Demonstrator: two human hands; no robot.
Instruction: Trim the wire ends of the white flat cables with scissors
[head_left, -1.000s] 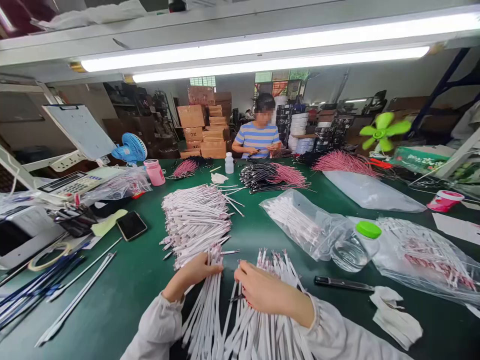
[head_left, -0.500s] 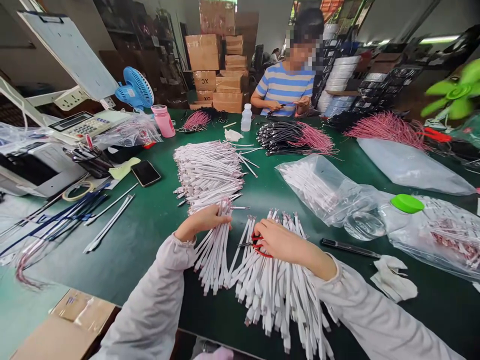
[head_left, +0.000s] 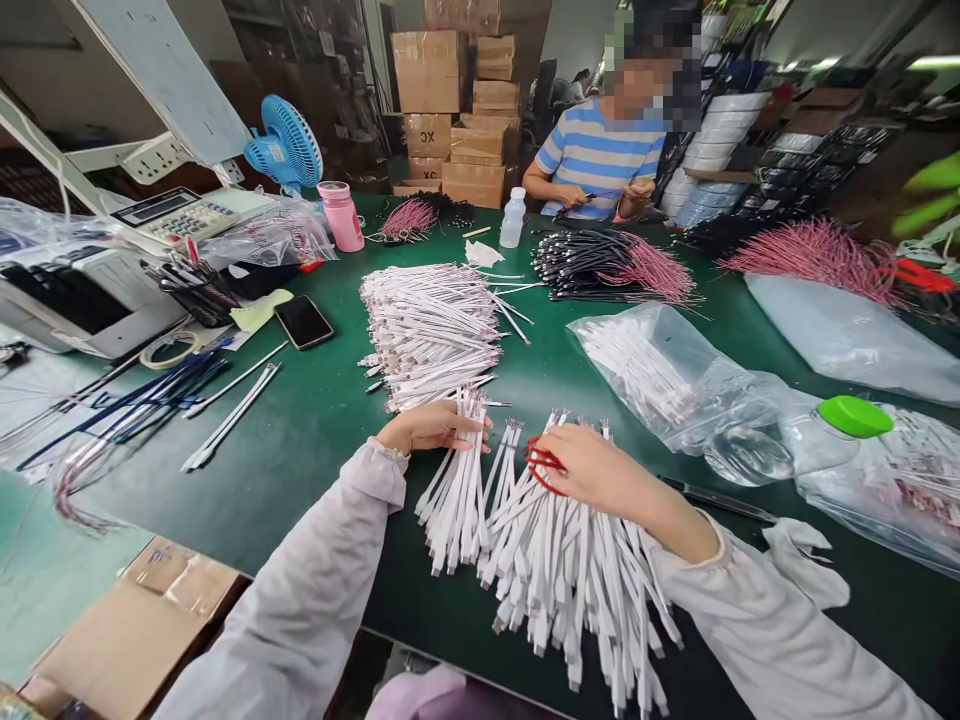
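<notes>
My left hand [head_left: 435, 428] lies flat on a small bunch of white cables [head_left: 459, 490] on the green table [head_left: 315, 430], fingers spread over their upper ends. My right hand [head_left: 592, 468] holds red-handled scissors [head_left: 541, 462] and rests on a larger fan of white cables [head_left: 570, 570] just to the right. A bigger heap of white cables [head_left: 431, 330] lies directly beyond my left hand.
A clear bottle with a green cap [head_left: 795, 440] and bags of cables [head_left: 645, 370] lie at right, near a black knife [head_left: 720, 498]. A phone [head_left: 303, 321], tape roll [head_left: 169, 349] and printer [head_left: 82, 305] sit at left. A person in a striped shirt [head_left: 600, 160] works across the table.
The camera has tilted down and the view shifted, showing more of the near table edge. My right hand has lifted off the cables enough to show the red scissors; my left fingers spread.
</notes>
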